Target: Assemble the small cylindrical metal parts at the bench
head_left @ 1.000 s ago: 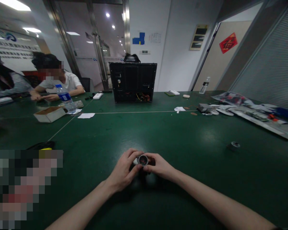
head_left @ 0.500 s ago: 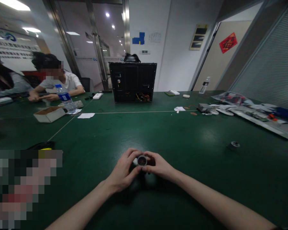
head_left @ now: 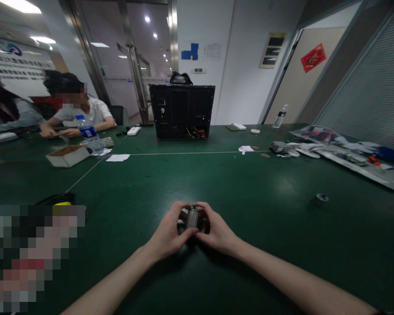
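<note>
Head view across a long green surface (head_left: 269, 258) in an office room, with glass doors (head_left: 131, 65) behind it. Near the far edge, a black computer case (head_left: 182, 112) set upright, back panel toward the camera, coloured wiring visible through a lower opening. Far left, two seated people: one in a white T-shirt (head_left: 93, 113), hands together on the surface, and one in a grey sleeve (head_left: 16, 118). Closer to them, a plastic water bottle (head_left: 88, 133), a shallow cardboard box (head_left: 67, 156) and a loose sheet of paper (head_left: 117, 158). Along the right side, a spread of flat boards and packaging (head_left: 351, 159), and nearer, a small dark reel (head_left: 320, 199), well apart from the hands. Lower-left corner hidden by a pixelated patch (head_left: 33, 258). Centred just above the near edge of view, both hands closed around one object from opposite sides, raised slightly off the surface: left hand (head_left: 168, 229) and right hand (head_left: 217, 226), fingers curled, clasping a small metal cylinder (head_left: 192, 217) upright between them.
</note>
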Available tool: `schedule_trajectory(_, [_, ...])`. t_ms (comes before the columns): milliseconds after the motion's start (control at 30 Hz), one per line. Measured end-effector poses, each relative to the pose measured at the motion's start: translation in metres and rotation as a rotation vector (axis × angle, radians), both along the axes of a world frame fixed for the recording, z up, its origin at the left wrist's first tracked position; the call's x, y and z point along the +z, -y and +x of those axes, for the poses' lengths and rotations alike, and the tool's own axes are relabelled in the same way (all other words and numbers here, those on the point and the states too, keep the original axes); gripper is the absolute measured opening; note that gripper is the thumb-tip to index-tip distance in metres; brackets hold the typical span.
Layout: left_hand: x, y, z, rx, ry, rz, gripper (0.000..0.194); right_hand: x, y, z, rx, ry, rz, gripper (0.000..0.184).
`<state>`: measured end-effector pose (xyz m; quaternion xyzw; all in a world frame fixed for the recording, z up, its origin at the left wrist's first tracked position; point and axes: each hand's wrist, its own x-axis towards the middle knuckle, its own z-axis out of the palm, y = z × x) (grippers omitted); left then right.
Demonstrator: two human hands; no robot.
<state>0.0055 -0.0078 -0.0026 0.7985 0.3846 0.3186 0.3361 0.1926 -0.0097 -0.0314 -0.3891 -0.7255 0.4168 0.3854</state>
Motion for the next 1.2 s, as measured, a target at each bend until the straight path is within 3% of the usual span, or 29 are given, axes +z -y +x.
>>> schedule_trajectory(233, [-0.002,-0.004,0.003,0.094,0.11,-0.194,0.046,0.003,0.004,0.001,-0.005,0.036,0.05,0.062])
schedule_trajectory(333, [-0.006,-0.008,0.003,0.075,0.208,-0.279,0.042,0.003,0.002,0.001,-0.019,0.023,0.039,0.064])
schedule_trajectory(500, [-0.009,-0.013,0.002,0.05,0.288,-0.444,0.04,0.002,-0.004,0.002,-0.014,0.004,-0.122,0.065])
schedule_trajectory(767, [-0.012,-0.011,0.002,-0.014,0.27,-0.525,0.04,-0.004,-0.011,0.005,0.061,-0.092,-0.269,0.048])
schedule_trajectory(967, [-0.014,-0.009,0.002,0.0,0.28,-0.553,0.035,-0.008,-0.012,0.005,0.053,-0.062,-0.271,0.049])
schedule_trajectory(1200, [-0.014,-0.013,0.001,0.014,0.289,-0.531,0.035,0.001,-0.007,0.004,-0.02,0.058,-0.152,0.054])
